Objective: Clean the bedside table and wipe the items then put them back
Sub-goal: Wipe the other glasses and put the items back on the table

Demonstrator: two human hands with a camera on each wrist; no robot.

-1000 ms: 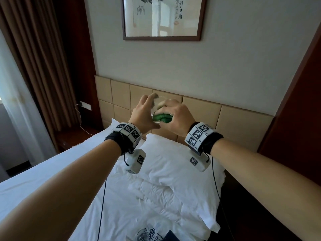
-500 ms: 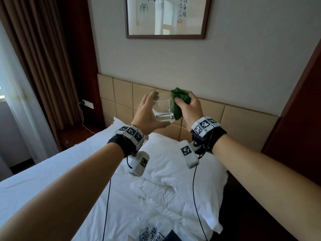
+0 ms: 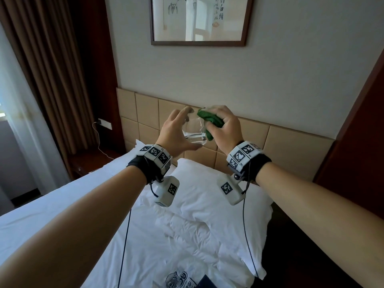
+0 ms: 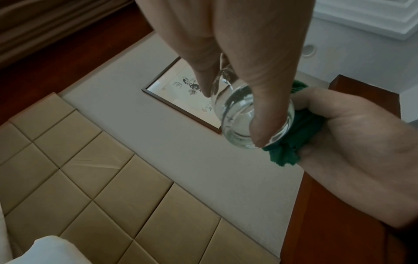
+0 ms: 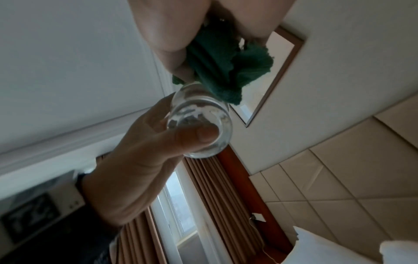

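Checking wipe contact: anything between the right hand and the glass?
Yes, only the green cloth. The right hand grips it bunched and presses it against the side of the glass, so cloth, not skin, meets the wall there. The left hand holds the glass directly, thumb at its base.

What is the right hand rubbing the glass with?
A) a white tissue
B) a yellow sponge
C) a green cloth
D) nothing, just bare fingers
C: the right hand grips a bunched green cloth and presses it against the side of the clear glass, which the left hand holds up over the bed.
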